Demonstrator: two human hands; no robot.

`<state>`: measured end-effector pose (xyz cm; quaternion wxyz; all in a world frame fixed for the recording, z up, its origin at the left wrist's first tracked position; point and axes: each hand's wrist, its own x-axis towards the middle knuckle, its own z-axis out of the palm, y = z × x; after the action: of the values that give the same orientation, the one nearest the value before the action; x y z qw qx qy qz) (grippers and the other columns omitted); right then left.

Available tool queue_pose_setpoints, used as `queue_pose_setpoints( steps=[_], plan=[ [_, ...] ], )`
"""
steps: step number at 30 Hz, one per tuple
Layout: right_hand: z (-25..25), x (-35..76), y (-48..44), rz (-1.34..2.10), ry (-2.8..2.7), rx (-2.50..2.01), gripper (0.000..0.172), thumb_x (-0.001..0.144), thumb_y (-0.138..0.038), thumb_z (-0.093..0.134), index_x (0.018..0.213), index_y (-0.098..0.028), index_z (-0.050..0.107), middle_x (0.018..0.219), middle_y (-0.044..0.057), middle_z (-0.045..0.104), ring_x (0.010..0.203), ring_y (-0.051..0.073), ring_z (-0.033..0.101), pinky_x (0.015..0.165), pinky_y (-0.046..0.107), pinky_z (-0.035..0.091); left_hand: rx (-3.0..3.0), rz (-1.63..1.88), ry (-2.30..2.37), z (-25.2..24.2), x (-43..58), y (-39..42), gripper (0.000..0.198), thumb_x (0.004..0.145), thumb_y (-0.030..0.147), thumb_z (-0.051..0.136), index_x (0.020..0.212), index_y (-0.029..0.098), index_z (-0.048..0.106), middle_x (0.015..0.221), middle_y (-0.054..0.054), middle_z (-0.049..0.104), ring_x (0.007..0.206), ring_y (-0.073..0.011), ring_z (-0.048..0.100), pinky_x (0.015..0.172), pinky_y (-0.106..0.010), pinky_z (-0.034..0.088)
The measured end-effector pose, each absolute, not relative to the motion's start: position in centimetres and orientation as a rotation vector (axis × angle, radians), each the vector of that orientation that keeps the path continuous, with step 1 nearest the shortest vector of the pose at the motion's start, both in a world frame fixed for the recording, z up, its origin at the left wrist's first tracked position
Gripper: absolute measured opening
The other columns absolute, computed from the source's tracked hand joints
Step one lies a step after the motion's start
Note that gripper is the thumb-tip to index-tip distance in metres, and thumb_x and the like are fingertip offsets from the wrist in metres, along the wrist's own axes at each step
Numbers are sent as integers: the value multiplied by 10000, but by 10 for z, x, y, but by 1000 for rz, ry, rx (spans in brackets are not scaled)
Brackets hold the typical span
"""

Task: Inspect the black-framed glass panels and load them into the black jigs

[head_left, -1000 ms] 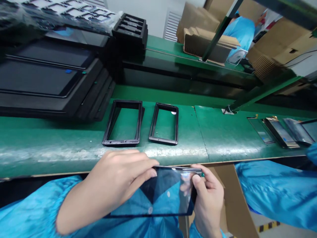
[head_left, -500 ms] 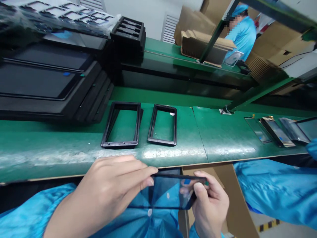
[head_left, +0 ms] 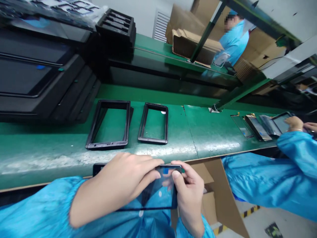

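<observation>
Green-matted workbench (head_left: 213,132) runs just beyond my hands. I'm holding a dark-rimmed glass panel (head_left: 158,195) above my blue smock (head_left: 37,218), just short of the bench edge. My left hand (head_left: 123,178) is clamped over its left part, fingers lying across the glass, and my right hand (head_left: 189,191) pinches its right end, thumb on the front. Straight ahead of my left hand, a wider black frame (head_left: 127,122) and a narrower black frame (head_left: 166,124) lie side by side on the mat. Farther left, stacked black trays (head_left: 37,79) hold dark panels. Well past my right hand, more panels (head_left: 257,129) lie near a co-worker's hand (head_left: 294,124), and a cardboard box (head_left: 209,205) sits below the bench, just beside my right hand.
</observation>
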<state>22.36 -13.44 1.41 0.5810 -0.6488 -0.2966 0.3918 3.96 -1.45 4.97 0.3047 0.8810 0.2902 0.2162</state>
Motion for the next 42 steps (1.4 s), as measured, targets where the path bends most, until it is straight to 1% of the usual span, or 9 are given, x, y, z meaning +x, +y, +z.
queue_pose_setpoints(
  steps=[4, 12, 15, 18, 22, 29, 34, 38, 42],
  plan=[
    [7, 227, -132, 871, -838, -1516, 210, 941, -376, 767, 1068, -226, 841, 714, 32, 832, 546, 218, 793, 533, 268, 666, 2269, 530, 595, 40, 52, -10, 283, 1050, 266, 564, 1109, 281, 840, 895, -41, 845, 771, -211, 799, 672, -255, 577],
    [10, 232, -121, 1005, -923, -1428, 229, 960, -349, 734, 1137, -241, 832, 768, 31, 829, 611, 206, 812, 577, 247, 657, 2118, 538, 670, 35, 44, -7, 295, 1048, 310, 578, 1033, 283, 871, 845, -37, 852, 720, -208, 801, 652, -243, 590],
    [14, 233, -112, 1107, -933, -1375, 270, 934, -360, 757, 1156, -221, 819, 816, 40, 838, 656, 214, 823, 625, 265, 661, 2116, 484, 710, 33, 41, -7, 282, 1058, 326, 586, 1076, 298, 866, 947, -11, 873, 790, -205, 824, 701, -236, 598],
    [16, 233, -104, 1145, -929, -1353, 278, 974, -437, 700, 1032, -200, 833, 794, 49, 838, 672, 223, 819, 672, 295, 660, 2144, 490, 773, 29, 37, -8, 263, 1055, 362, 618, 1138, 295, 859, 1093, 0, 871, 947, -221, 836, 820, -230, 603],
    [16, 228, -99, 992, -1002, -1428, 360, 1041, -415, 610, 823, -214, 813, 692, 24, 812, 653, 205, 797, 685, 277, 622, 2162, 546, 808, 25, 32, -11, 247, 1042, 366, 651, 1169, 317, 857, 1106, 11, 869, 943, -220, 838, 820, -227, 603],
    [21, 219, -93, 921, -1099, -1459, 323, 1037, -343, 610, 809, -213, 798, 686, 11, 802, 646, 176, 780, 668, 243, 602, 2037, 519, 830, 24, 27, -12, 269, 1043, 333, 624, 1170, 310, 860, 1120, -32, 865, 961, -246, 833, 831, -260, 622],
    [20, 232, -82, 1227, -1074, -1378, 360, 985, -481, 681, 821, -213, 857, 716, 36, 827, 627, 186, 782, 631, 251, 601, 1769, 274, 796, 24, 28, -12, 389, 1064, 368, 548, 1384, 275, 749, 815, -9, 841, 660, -189, 788, 642, -237, 607],
    [11, 255, -86, 1175, -848, -1373, 456, 947, -640, 691, 970, -226, 880, 873, 93, 868, 747, 237, 829, 676, 288, 645, 1301, 360, 904, 17, 26, -20, 442, 1051, 443, 555, 1354, 181, 743, 1123, -140, 846, 781, -227, 823, 613, -247, 624],
    [-1, 263, -94, 1203, -757, -1329, 444, 926, -620, 741, 868, -195, 857, 733, 99, 841, 586, 226, 798, 590, 277, 636, 1111, 491, 935, 14, 24, -28, 449, 1006, 477, 646, 1305, 160, 753, 1222, -192, 817, 835, -262, 836, 621, -264, 644]
  ],
)
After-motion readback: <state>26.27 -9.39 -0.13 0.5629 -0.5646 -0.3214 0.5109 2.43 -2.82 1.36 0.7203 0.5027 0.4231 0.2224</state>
